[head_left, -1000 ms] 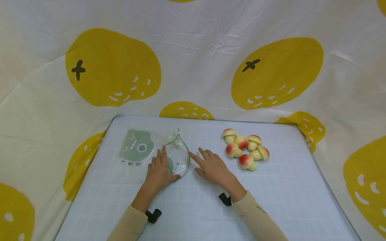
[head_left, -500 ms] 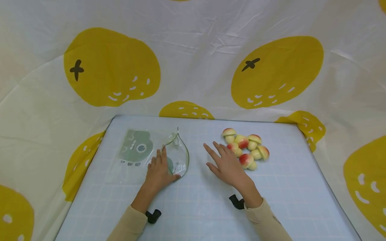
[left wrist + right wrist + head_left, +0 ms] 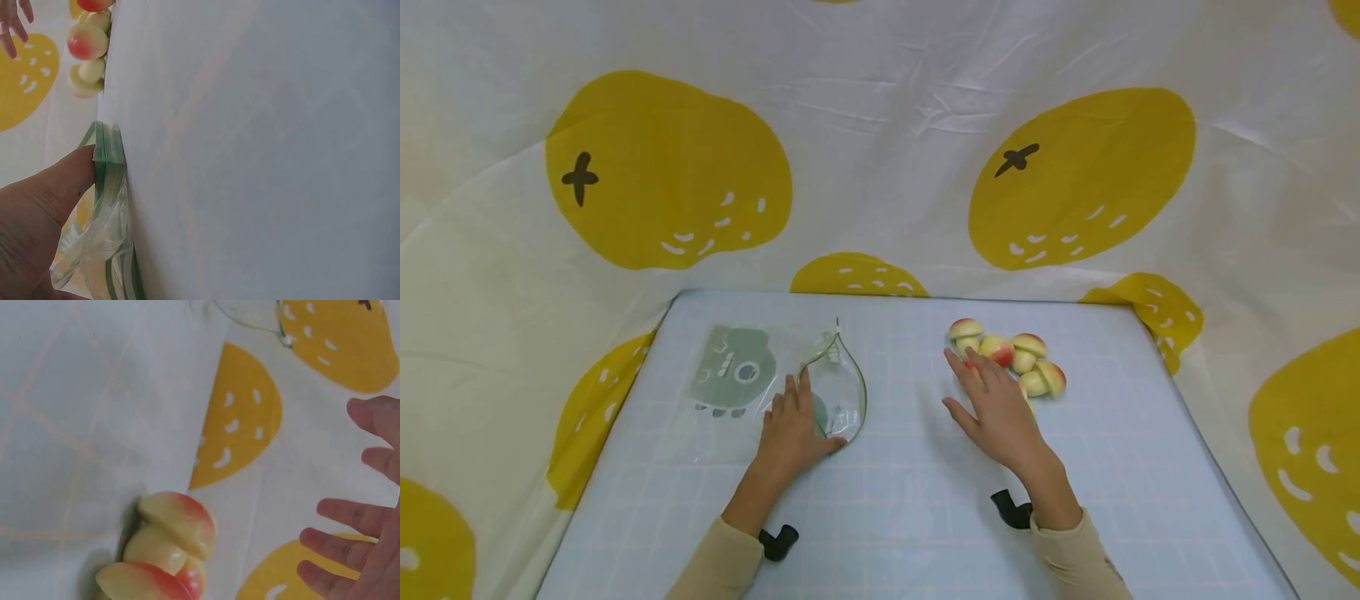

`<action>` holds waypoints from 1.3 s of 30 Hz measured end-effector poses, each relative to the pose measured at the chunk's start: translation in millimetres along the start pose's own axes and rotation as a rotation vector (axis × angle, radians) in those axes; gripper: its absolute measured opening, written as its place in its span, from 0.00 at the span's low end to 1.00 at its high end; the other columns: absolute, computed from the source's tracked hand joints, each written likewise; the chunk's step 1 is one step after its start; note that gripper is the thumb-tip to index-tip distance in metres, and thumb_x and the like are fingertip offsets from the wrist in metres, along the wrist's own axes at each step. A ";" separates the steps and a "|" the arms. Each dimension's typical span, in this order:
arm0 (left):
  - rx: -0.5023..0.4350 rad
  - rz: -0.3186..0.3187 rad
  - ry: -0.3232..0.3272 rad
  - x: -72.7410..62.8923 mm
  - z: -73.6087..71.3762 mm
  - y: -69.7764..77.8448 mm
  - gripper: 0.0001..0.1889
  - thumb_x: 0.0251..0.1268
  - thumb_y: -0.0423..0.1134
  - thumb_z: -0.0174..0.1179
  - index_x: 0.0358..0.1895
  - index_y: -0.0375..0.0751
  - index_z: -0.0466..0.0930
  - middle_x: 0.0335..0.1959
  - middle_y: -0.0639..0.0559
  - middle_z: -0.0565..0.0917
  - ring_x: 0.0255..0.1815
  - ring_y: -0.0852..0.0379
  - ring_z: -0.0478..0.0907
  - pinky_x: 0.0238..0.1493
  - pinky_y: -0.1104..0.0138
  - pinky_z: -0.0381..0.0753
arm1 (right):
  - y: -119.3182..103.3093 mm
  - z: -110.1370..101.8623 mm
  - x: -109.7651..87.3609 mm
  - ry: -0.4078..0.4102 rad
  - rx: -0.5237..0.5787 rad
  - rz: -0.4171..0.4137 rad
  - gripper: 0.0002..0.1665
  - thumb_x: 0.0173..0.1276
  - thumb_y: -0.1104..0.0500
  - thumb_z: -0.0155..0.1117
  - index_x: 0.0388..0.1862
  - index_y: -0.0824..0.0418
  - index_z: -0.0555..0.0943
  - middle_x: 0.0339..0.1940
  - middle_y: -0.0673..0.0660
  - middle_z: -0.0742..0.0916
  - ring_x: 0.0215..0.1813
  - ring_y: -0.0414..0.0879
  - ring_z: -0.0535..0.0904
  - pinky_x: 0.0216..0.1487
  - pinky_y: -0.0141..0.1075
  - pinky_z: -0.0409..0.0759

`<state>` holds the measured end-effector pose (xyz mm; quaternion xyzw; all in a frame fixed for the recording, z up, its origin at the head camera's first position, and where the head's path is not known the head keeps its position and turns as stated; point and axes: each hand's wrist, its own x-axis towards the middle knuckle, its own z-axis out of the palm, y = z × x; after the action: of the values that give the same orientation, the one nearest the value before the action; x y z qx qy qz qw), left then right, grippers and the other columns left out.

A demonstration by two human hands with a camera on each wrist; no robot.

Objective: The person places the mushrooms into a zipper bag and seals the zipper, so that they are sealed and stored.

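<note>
A clear zip bag point(image 3: 739, 367) with a green monster print lies at the left of the table, its green-edged mouth point(image 3: 865, 392) gaping toward the right. My left hand point(image 3: 792, 429) rests on the bag at that mouth, thumb and fingers spread apart along the near rim. In the left wrist view the thumb point(image 3: 65, 181) touches the green zip strip point(image 3: 107, 147). Over the toy mushrooms point(image 3: 1030, 343), red-capped with pale yellow stems, hovers my right hand point(image 3: 1000, 412). Its fingers are spread and hold nothing; it hides some mushrooms in the head view. Several mushrooms point(image 3: 175, 519) show below it in the right wrist view.
A pale blue checked cloth covers the table point(image 3: 887, 517). Behind and at the sides hangs a white curtain point(image 3: 880, 167) with yellow fruit prints. A black wrist-worn device point(image 3: 781, 542) sits by each wrist.
My right hand has left the bag's mouth and moved right, to above the mushrooms. The left hand stays at the bag, whose mouth keeps gaping.
</note>
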<state>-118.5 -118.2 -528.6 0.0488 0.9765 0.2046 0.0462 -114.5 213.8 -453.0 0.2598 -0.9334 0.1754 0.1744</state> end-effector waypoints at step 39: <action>-0.009 -0.012 0.000 0.9 2.0 0.0 0.73 0.43 0.65 0.77 0.80 0.36 0.32 0.77 0.24 0.48 0.71 0.20 0.54 0.61 0.30 0.61 | 67.8 -36.5 -21.9 0.381 0.564 0.466 0.36 0.61 0.75 0.69 0.67 0.75 0.68 0.64 0.70 0.75 0.64 0.62 0.70 0.68 0.46 0.68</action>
<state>-119.2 -117.3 -530.5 0.0429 0.9758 0.2089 0.0474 -125.4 292.8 -446.1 0.0420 -0.8336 0.5042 0.2217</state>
